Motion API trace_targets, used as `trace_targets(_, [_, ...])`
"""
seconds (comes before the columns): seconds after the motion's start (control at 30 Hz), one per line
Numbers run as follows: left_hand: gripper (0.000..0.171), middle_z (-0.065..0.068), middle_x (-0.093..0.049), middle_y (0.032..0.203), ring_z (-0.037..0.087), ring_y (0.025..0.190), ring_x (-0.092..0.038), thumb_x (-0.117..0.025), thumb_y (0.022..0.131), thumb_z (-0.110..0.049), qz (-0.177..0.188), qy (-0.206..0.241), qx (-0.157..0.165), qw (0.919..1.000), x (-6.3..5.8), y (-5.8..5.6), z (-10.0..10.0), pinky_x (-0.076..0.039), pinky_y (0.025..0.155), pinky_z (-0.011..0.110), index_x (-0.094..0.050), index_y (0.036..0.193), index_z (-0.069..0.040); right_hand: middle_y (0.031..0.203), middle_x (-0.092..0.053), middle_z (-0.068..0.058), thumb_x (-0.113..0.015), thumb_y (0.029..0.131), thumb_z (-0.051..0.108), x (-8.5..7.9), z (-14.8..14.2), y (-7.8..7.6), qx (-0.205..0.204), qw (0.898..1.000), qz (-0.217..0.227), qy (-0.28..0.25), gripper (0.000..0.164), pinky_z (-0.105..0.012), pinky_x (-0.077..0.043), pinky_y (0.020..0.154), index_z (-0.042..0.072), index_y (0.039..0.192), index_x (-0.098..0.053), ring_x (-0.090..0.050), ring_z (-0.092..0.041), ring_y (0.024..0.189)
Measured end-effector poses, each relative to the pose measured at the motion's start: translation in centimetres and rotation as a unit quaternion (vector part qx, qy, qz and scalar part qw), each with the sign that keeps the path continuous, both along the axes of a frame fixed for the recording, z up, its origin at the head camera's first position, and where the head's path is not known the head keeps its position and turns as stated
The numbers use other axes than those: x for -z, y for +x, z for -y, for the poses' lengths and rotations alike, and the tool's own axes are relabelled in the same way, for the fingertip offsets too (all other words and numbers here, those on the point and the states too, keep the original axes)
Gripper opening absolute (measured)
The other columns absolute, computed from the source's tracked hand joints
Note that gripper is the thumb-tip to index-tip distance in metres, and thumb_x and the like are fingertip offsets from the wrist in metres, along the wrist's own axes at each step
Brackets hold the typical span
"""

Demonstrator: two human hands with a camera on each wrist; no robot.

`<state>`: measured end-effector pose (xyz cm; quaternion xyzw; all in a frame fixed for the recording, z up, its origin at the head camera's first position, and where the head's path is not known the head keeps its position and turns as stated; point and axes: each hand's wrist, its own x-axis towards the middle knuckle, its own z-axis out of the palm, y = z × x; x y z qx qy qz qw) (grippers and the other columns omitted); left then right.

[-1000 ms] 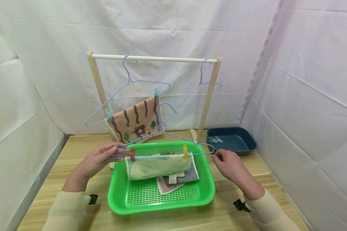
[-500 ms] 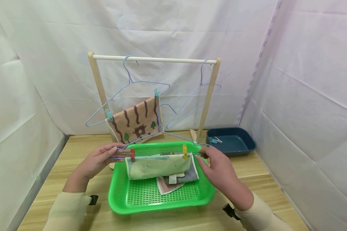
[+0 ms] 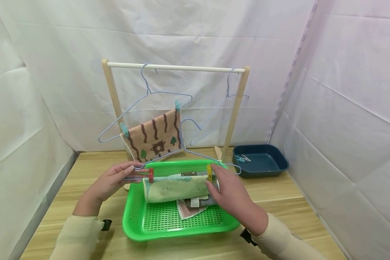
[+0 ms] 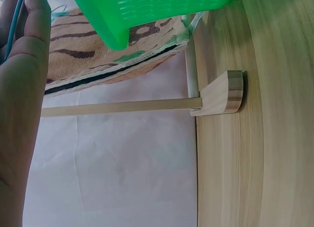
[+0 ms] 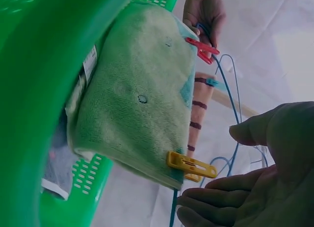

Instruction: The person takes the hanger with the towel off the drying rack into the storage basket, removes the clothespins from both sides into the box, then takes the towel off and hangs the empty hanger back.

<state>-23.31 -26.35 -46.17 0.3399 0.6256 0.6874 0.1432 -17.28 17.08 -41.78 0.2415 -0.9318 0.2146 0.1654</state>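
My left hand [image 3: 117, 177] pinches the left end of a blue wire hanger [image 3: 204, 156], held over a green plastic basket [image 3: 162, 236]. A pale green towel [image 3: 178, 191] hangs folded over the hanger's lower wire. It is fastened by a red clothespin [image 3: 151, 174] near my left fingers and a yellow clothespin [image 5: 189, 164] at its right end. My right hand [image 3: 230, 187] is right by the yellow clothespin. In the right wrist view its thumb and extended fingers stand apart, and the clothespin's handles point into that space.
Behind stands a wooden rack with a white bar [image 3: 195, 68]. One hanger on it bears a brown bear-patterned towel [image 3: 149, 133] with teal clothespins; another hangs at right. More cloths [image 3: 195, 211] lie in the basket. A dark blue basin [image 3: 263, 175] holds several clothespins.
My right hand has moved left from the hanger's right end, along the lower wire, to the yellow clothespin. My left hand keeps its hold on the hanger.
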Motion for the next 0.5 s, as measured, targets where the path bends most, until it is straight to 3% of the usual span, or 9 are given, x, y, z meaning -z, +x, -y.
trace_targets(0.13, [0.045,0.003,-0.072,0.147,0.019,0.132,-0.071,-0.028,0.121,-0.003,0.003,-0.001,-0.004,1.0,0.0,0.0,-0.2,-0.061,0.107,0.035,-0.063,0.15,-0.001,0.157,-0.058,-0.026,-0.072,0.11,0.023,0.3,0.3,-0.6,-0.008,1.0,0.019,-0.006,0.061,-0.062,-0.051,0.117,-0.009,0.158,-0.051,-0.057,-0.044,0.145])
trace_targets(0.27, [0.046,0.003,-0.072,0.147,0.02,0.132,-0.071,-0.029,0.122,-0.004,0.006,-0.005,-0.005,1.0,0.0,0.0,-0.5,-0.061,0.107,0.036,-0.065,0.15,-0.005,0.158,-0.057,-0.027,-0.064,0.114,0.019,0.7,0.5,-1.0,-0.018,0.999,0.03,-0.015,0.055,-0.061,-0.05,0.117,-0.01,0.159,-0.05,-0.056,-0.044,0.146])
trace_targets(0.5, [0.042,0.002,-0.072,0.147,0.02,0.131,-0.072,-0.029,0.122,-0.004,0.01,-0.008,-0.012,0.9998,0.2,0.1,-0.6,-0.061,0.106,0.036,-0.056,0.151,0.01,0.154,-0.061,-0.025,-0.064,0.114,0.014,0.9,0.5,-1.3,-0.02,0.999,0.037,-0.017,0.049,-0.06,-0.053,0.114,-0.008,0.157,-0.053,-0.059,-0.042,0.142])
